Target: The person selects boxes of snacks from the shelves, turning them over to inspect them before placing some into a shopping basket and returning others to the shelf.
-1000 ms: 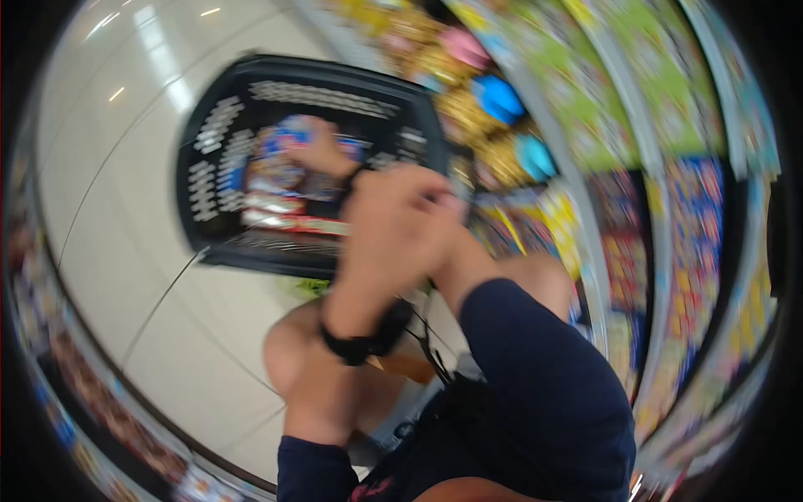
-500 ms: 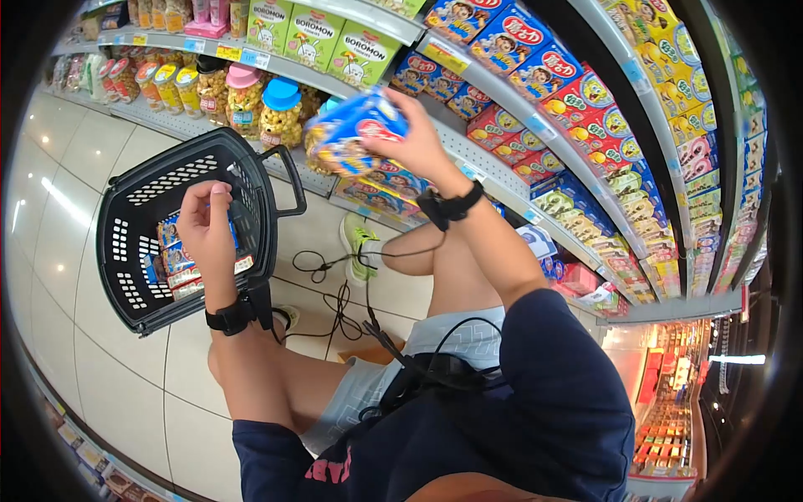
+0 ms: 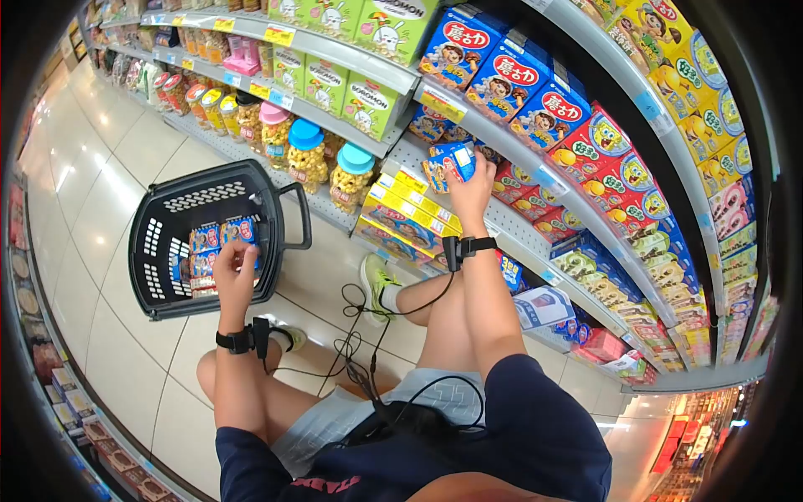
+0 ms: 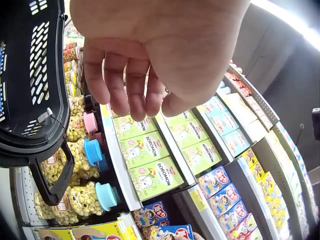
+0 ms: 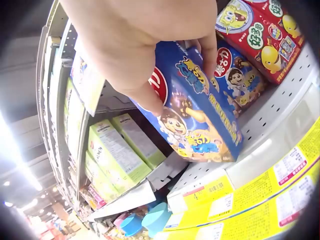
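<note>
My right hand (image 3: pixel 473 188) grips a blue box of chocolate mushroom biscuits (image 5: pixel 195 115), thumb on one face and fingers on the other. The box is at the front of a low shelf, close to another blue box (image 5: pixel 237 80) of the same kind. My left hand (image 3: pixel 235 272) hangs over the near right part of the black shopping basket (image 3: pixel 167 188), holding nothing. Its fingers (image 4: pixel 135 92) are loosely curled. Several blue boxes (image 3: pixel 205 238) lie in the basket, partly hidden by that hand.
Red biscuit boxes (image 3: pixel 598 142) stand right of the blue ones. Green biscuit boxes (image 3: pixel 368 105) fill the shelves to the left. Jars with coloured lids (image 3: pixel 308 159) line the bottom shelf beside the basket's raised handle (image 3: pixel 297 217). Black cables (image 3: pixel 343 335) hang between my legs.
My right hand was inside the basket at a blue box, then carried the box out to the right and now has it at the low shelf. My left hand stays over the basket.
</note>
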A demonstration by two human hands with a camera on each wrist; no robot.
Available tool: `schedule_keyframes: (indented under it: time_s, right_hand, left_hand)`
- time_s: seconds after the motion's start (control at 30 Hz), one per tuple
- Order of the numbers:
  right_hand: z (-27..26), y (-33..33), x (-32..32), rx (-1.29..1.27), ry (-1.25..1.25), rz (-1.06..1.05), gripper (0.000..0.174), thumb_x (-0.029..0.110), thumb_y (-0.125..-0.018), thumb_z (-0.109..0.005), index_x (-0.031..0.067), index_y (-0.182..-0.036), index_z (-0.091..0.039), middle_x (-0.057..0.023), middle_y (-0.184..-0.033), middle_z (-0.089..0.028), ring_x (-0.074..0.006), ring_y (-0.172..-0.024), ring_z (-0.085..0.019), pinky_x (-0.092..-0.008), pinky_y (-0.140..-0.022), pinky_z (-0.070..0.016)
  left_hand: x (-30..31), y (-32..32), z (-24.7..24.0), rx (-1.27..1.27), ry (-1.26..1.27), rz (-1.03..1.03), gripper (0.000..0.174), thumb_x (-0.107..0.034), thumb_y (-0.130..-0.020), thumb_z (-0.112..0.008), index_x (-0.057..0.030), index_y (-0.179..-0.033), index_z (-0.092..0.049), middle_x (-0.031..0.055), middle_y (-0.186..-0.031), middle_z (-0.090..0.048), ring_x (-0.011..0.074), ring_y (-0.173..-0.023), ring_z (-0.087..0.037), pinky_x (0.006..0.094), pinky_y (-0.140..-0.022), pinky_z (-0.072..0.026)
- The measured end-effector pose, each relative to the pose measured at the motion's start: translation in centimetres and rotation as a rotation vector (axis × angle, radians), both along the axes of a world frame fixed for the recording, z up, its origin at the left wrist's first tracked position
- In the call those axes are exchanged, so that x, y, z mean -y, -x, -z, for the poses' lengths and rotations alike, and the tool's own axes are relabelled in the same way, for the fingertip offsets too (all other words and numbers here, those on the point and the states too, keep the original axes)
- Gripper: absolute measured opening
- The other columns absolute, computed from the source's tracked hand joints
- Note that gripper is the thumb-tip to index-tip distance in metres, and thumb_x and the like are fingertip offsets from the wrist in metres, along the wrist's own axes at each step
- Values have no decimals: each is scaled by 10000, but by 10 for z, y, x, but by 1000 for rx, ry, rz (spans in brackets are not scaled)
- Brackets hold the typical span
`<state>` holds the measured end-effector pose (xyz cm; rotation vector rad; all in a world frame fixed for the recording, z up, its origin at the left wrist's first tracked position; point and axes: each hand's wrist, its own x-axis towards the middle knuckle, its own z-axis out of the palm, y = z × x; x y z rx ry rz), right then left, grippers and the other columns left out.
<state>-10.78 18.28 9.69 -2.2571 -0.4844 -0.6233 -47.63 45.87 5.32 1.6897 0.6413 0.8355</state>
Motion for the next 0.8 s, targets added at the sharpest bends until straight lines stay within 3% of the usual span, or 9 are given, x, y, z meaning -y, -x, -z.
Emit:
schedule_keyframes:
  time_s: [0.2, 0.3, 0.37, 0.47, 0.7, 0.8]
  right_hand:
    - [1, -21, -4, -59, 56, 18, 661, 204, -712, -824, 93, -1318, -587, -178, -1372, -529, -398, -1180, -510, -470, -1013, -431]
    - [13, -30, -7, 84, 38, 19, 659, 228, -719, -817, 108, -1326, -590, -215, -1267, -584, -411, -1126, -546, -468, -1006, -433]
    - [15, -32, -6, 90, 29, 56, 669, 227, -726, -815, 78, -1334, -578, -235, -1322, -544, -417, -1147, -537, -466, -1020, -427]
    - [9, -34, 3, -114, -87, 65, 741, 243, -707, -837, 27, -1354, -548, -282, -1416, -454, -446, -1244, -477, -467, -1045, -408]
    - [21, -40, 5, -43, -83, 49, 737, 225, -707, -834, 44, -1361, -545, -261, -1378, -488, -436, -1247, -479, -463, -1068, -391]
    - [20, -38, 2, -42, -102, 87, 654, 204, -714, -821, 49, -1301, -579, -249, -1337, -514, -427, -1229, -493, -463, -1049, -405]
  left_hand:
    - [0, -33, 22, -89, -29, 86, 101, -107, -944, -643, -33, -879, -619, -18, -785, -609, 42, -704, -534, 209, -626, -425]
    - [-2, -51, 25, -114, 13, 129, 98, -96, -937, -644, -20, -877, -628, -8, -790, -625, 57, -718, -560, 218, -647, -455]
    - [-1, -64, 20, -132, 36, 141, 96, -97, -943, -640, -20, -886, -631, -7, -797, -630, 58, -726, -564, 215, -655, -453]
    - [-5, -77, 27, -97, 80, 190, 88, -97, -948, -636, -20, -905, -636, -7, -808, -636, 54, -734, -561, 210, -668, -448]
    - [-2, -80, 35, -65, 142, 214, 81, -84, -949, -633, -24, -897, -622, -28, -784, -608, 32, -711, -533, 192, -641, -417]
    - [2, -75, 32, -83, 136, 215, 78, -81, -950, -627, -22, -900, -623, -29, -789, -616, 26, -712, -536, 187, -643, -418]
